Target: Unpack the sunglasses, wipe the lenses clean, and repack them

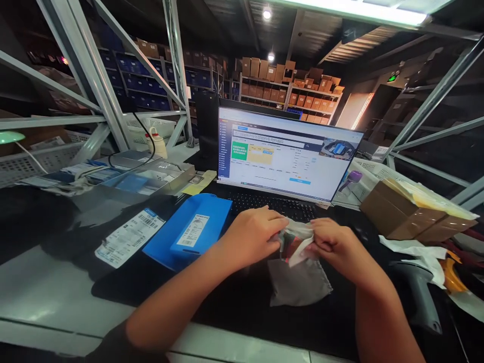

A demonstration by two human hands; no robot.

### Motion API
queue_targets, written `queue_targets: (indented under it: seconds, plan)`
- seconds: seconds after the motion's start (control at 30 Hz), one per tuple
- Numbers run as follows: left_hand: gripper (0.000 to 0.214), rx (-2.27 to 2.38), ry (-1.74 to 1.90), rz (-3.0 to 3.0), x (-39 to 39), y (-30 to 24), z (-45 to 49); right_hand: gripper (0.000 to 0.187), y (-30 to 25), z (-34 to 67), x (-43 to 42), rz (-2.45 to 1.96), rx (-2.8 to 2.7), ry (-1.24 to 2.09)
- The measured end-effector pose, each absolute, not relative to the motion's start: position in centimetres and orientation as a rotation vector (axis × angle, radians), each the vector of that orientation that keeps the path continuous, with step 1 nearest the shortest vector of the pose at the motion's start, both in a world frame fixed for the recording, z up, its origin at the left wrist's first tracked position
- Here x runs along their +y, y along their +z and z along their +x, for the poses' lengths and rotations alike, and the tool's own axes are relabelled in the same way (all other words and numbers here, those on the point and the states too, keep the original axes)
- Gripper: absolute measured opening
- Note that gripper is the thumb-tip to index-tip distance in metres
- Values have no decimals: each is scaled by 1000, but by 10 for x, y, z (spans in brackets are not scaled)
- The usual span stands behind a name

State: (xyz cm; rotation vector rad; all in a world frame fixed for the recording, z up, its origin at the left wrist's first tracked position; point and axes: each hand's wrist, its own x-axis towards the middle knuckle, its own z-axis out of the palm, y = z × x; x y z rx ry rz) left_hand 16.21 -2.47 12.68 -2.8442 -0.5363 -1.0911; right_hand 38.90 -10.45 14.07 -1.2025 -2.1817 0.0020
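Both my hands are closed on a whitish plastic bag [301, 250], just in front of the keyboard [260, 205]. My left hand [257, 234] pinches its left side, and my right hand [329, 239] grips its right side. Something reddish shows through the bag between my hands; its kind is unclear. Below them a flat grey pouch [300, 285] lies on the black mat; I cannot tell whether it is joined to the bag. Left of my left hand sits a blue box [215, 214] with a white label. Farther left lies a printed label sheet [130, 237].
A monitor [283, 151] stands behind the keyboard. On the right are a barcode scanner [418, 292], a yellow-orange tape dispenser [454, 272] and cardboard boxes [397, 214]. A metal tray [151, 179] with packets stands at the back left. Metal shelf posts frame both sides.
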Motion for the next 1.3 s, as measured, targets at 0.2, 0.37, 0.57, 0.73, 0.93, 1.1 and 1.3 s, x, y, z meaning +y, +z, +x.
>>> queue_targets:
  seconds: [0.2,0.37,0.57,0.73,0.93,1.1,1.3]
  plan:
    - [18,-418,-1042,-2694,-20,110,172,45,116,335,-95,-1430,-1962,-154]
    - [14,-418,-1080,-2815,-14,109,172,47,123,353,-95,-1482,-2077,250]
    - [24,-496,-1187,-2878,-21,115,171,51,144,399,-104,-1123,-2286,670]
    - [13,-525,-1072,-2886,-23,109,175,47,131,353,-102,-1456,-2032,335]
    - [25,-524,-1174,-2914,-19,113,171,49,138,385,-97,-1238,-2269,623]
    - [30,-543,-1219,-2968,-22,118,169,55,144,412,-97,-1061,-2348,786]
    - [14,-525,-1042,-2946,-24,110,177,47,130,359,-98,-1441,-2090,298]
